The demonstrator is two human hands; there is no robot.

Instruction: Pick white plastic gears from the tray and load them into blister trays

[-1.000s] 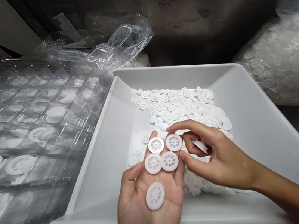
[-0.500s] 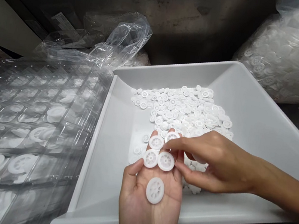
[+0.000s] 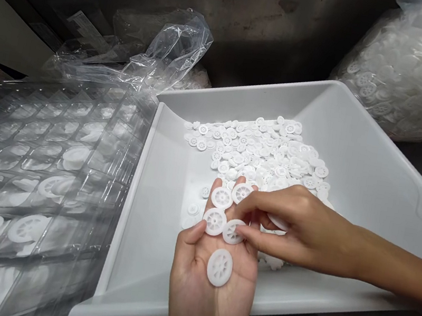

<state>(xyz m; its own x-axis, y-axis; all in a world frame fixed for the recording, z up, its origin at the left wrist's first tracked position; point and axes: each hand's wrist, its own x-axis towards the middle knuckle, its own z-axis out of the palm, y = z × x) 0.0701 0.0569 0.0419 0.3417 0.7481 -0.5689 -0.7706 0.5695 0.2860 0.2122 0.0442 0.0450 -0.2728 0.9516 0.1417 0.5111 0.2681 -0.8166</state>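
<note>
Wheels [image 3: 220, 267] of white plastic, each with spokes around a central hub, lie on your open left hand [image 3: 209, 291], five in all: four are bunched across your fingers and one sits alone on your palm. That hand is palm up and flat, its fingers apart and not closing on anything. Your right hand [image 3: 303, 234] comes in from the right and hangs just over the left, set in a narrow pinch. Its index fingertip [image 3: 245, 197] touches the upper right wheel of the bunch, and its thumb tip [image 3: 240, 229] presses on the lower right one. A white disc [image 3: 277, 222] shows nearly edge-on, tucked behind your curled right fingers. Both hands are over a white plastic tray [image 3: 362, 134], tilted in view, with a loose heap of wheels [image 3: 260, 152] spread across its floor just beyond your fingertips. A few stray wheels [image 3: 193, 208] lie apart from the heap, just left of your left hand. To the left of the tray lies a clear thermoformed blister tray [image 3: 44, 169], with white wheels [image 3: 25, 229] in some of its pockets. Beyond it is a crumpled clear plastic bag [image 3: 168, 49], and at the upper right a full bag of wheels [image 3: 409, 66] sits behind the tray's far corner.
</note>
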